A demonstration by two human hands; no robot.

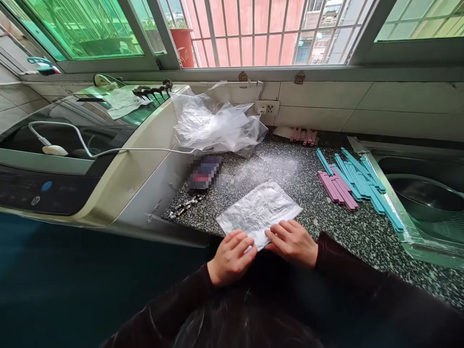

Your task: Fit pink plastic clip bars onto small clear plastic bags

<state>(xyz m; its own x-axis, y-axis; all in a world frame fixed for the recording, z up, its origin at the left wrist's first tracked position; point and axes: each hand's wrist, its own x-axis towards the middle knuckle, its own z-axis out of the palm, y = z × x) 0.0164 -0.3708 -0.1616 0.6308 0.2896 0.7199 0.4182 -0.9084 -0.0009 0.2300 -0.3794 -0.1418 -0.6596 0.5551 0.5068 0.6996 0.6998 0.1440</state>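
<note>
A flat, wrinkled clear plastic bag (261, 210) lies on the speckled dark countertop (308, 256), its near end at the counter's front edge. My left hand (234, 256) is closed on the bag's near left corner, fingers curled over the plastic. At the near right side, my right hand (292, 242) pinches the bag too, with its thumb beneath and fingers on top. A small gap separates the two hands. Whether anything is inside the bag cannot be made out.
Several teal clip strips (362, 179) and pink clip strips (335, 188) lie right, beside the sink (427, 188). More plastic bags (221, 123) are heaped behind. A blurred dark box-like object (205, 172) and a beaded strand (186, 205) lie left, near the washing machine (105, 193). A white cable (145, 149) crosses to the outlet (267, 108).
</note>
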